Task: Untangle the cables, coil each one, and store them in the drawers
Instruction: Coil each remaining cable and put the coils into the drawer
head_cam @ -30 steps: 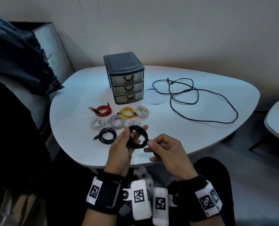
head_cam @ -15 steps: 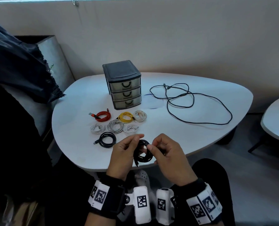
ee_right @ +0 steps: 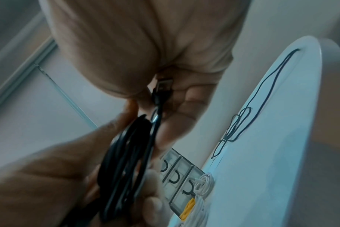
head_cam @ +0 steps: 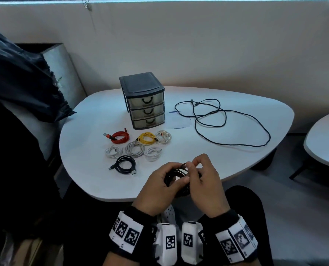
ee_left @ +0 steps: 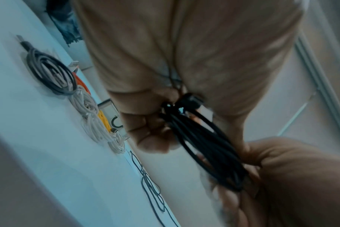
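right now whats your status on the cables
Left hand grips black coil; right hand pinches its plug. Long cable loose. Drawers shut.

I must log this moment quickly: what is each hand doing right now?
Left hand: grip closed around the coiled black cable.
Right hand: fingers pinch the same cable near its plug.

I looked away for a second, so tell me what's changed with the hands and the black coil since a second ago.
The black coil has come lower and nearer the table's front edge. The left hand still grips it; the right hand, a second ago beside it, has closed in and now pinches the cable's plug end against it. The seven coiled cables, the loose black cable and the shut drawers stayed put.
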Motion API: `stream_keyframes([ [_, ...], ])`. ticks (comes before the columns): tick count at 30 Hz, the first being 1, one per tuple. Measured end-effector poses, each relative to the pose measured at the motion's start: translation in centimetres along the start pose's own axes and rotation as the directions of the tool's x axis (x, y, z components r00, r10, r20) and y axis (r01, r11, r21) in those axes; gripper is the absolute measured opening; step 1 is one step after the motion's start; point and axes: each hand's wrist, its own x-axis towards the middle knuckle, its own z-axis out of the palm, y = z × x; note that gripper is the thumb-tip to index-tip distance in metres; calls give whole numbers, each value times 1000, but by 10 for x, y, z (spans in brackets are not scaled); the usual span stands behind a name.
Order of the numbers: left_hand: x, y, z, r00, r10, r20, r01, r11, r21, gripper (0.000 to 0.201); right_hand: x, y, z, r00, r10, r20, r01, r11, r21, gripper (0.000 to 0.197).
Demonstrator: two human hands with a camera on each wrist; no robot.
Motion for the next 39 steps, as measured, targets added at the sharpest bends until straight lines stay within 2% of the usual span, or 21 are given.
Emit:
stream_keyframes([
  [4, -3, 4, -1, 1000, -3, 15, 3, 1000, 11, 22, 0, -3, -7, 997, 67, 39, -69, 996, 55, 17],
  [8, -2, 5, 1, 1000, -7, -26, 8, 1000, 14, 26, 2, -7, -7, 983, 125, 135, -142, 982, 126, 16],
  [11, -1, 4, 2, 998, -55, -11, 51, 966, -254, 31, 3, -12, -4, 953, 248, 173, -292, 901, 319, 16],
  [13, -1, 2, 3, 996, -87, 9, 82, 894, -441, 33, 4, -17, -4, 928, 311, 205, -371, 814, 447, 17],
  [16, 0, -3, 4, 992, -114, 48, 118, 756, -644, 30, 9, -18, -5, 923, 331, 198, -385, 784, 487, 17],
  [18, 2, -5, 5, 987, -143, 79, 158, 699, -698, 28, 11, -17, -4, 933, 315, 176, -360, 810, 463, 17],
  [20, 5, -6, 5, 982, -169, 81, 179, 716, -675, 22, 12, -12, -3, 951, 274, 144, -310, 862, 401, 18],
  [22, 6, -7, 4, 982, -189, 6, 162, 822, -545, 19, 12, -4, -4, 973, 208, 103, -229, 936, 267, 19],
  [24, 8, -8, 1, 980, -175, -99, 129, 925, -358, 16, 14, 1, -9, 985, 128, 116, -144, 979, 143, 17],
  [26, 11, -11, -6, 971, -185, -149, 137, 950, -281, 20, 17, 4, -15, 986, 51, 158, -59, 997, 43, 14],
  [30, 13, -14, -11, 979, -203, -35, 169, 887, -429, 18, 27, 6, -26, 974, -66, 217, 123, 957, -261, 13],
  [32, 16, -13, -7, 976, -216, -31, 174, 859, -482, 13, 31, 3, -24, 980, -70, 187, 125, 946, -299, 12],
  [34, 19, -11, -3, 974, -209, -83, 147, 873, -465, 11, 35, 0, -18, 991, 29, 132, -13, 992, -123, 14],
  [35, 20, -9, -2, 975, -188, -116, 122, 896, -426, 13, 36, -2, -16, 986, 120, 119, -123, 992, 23, 14],
  [36, 22, -8, -2, 976, -159, -147, 94, 923, -374, 15, 37, -3, -14, 965, 223, 135, -246, 951, 187, 15],
  [37, 24, -6, -2, 976, -126, -175, 63, 944, -325, 16, 37, -5, -11, 932, 310, 186, -357, 866, 349, 14],
  [39, 25, -4, -3, 971, -70, -227, 7, 964, -267, 16, 35, -6, -6, 869, 388, 308, -495, 658, 568, 13],
])
